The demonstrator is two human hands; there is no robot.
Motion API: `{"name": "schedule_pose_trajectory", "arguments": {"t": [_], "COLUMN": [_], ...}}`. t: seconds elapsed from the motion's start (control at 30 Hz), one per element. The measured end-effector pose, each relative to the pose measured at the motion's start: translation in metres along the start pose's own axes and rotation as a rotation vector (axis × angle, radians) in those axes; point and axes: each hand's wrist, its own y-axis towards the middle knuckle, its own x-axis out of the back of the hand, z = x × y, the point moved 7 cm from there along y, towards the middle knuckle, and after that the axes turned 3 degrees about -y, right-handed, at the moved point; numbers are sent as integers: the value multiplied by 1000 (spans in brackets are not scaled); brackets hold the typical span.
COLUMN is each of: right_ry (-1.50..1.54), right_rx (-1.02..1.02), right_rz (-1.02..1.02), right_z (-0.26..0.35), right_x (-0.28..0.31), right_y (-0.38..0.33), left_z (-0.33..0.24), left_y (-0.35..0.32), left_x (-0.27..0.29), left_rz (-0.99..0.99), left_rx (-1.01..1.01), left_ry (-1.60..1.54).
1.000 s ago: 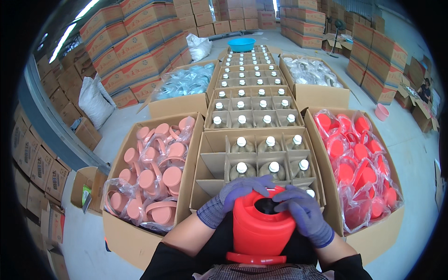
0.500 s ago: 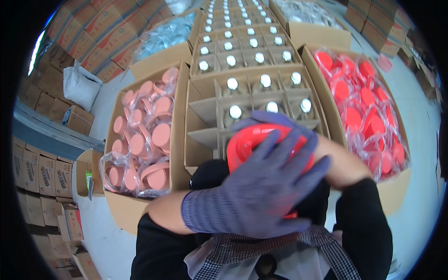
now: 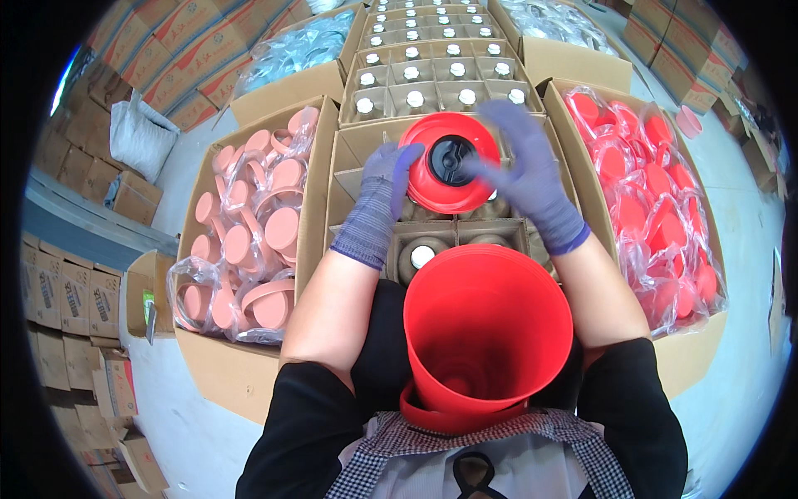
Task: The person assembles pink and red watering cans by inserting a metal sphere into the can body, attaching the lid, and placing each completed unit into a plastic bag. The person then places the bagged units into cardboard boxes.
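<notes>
In my gloved left hand is a round red plastic part with a black disc in its middle, gripped by its left rim. It is held up over the near carton. At its right side is my gloved right hand, fingers spread and smeared by motion. One digit reaches the black disc; contact is hard to tell. A red tapered container stands in my lap, mouth up, with a red curved band low on its near side. Its lower end is hidden.
Rounded bottle-like pieces with white tips fill divided cartons ahead. Pink handled parts lie bagged in a left carton, red ones in a right carton. Beyond are bagged blue parts and grey parts. Stacked cartons line the left.
My hands have moved apart and forward from the lap, with the red part raised in the left one. The container's open mouth, covered by my hands before, now shows.
</notes>
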Motion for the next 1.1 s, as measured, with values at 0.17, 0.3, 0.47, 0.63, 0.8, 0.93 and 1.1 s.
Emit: {"name": "schedule_pose_trajectory", "arguments": {"t": [0.17, 0.3, 0.47, 0.63, 0.8, 0.93, 1.1], "right_ry": [-207, 180, 513, 318, -47, -481, -681], "right_rx": [183, -80, 123, -79, -606, -546, -348], "right_rz": [347, 341, 212, 342, 479, 722, 714], "right_z": [20, -6, -12, -53, -120, -122, -97], "right_x": [-49, -51, -19, -12, -11, -27, -46], "right_y": [-16, -14, -15, -24, -37, -52, -66], "left_z": [-25, -80, -80, -16, 65, 104, 94], "left_y": [-29, -65, -90, -48, 18, 32, 45], "left_x": [-17, -30, -57, -48, -25, -52, -60], "left_rz": [-33, -48, 94, 238, 359, 437, 455], "left_rx": [-225, -547, -1325, -1272, -233, -148, -172], "left_ry": [-397, -173, 518, 902, 969, 1058, 1131]}}
